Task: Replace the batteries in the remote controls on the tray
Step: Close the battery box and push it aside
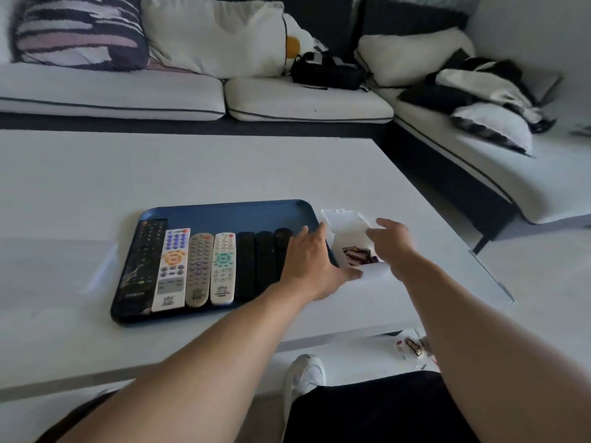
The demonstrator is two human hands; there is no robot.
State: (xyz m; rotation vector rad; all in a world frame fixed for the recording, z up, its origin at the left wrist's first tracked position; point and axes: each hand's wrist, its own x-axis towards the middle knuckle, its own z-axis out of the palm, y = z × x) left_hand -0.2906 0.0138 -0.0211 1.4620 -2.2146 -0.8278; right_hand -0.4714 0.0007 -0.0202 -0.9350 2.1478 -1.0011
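A blue tray (pixel 224 211) lies on the white table and carries several remote controls side by side: a long black one (pixel 142 266), a white one with an orange pad (pixel 171 270), a grey one (pixel 199 270), a white one with a teal pad (pixel 223 268) and three black ones (pixel 256 263). Right of the tray stands a small white box (pixel 367 271) with its lid (pixel 343 219) flipped up and batteries (pixel 358 254) inside. My left hand (pixel 308 260) lies flat across the tray's right edge, fingers straight, thumb against the box. My right hand (pixel 391 236) hovers over the box with relaxed fingers.
The white table (pixel 192 167) stretches wide behind and left of the tray. A white corner sofa (pixel 303 100) with cushions, a black bag (pixel 326 71) and a blanket runs along the back and right. Small wrappers (pixel 414 345) lie on the floor near my white shoe (pixel 303 375).
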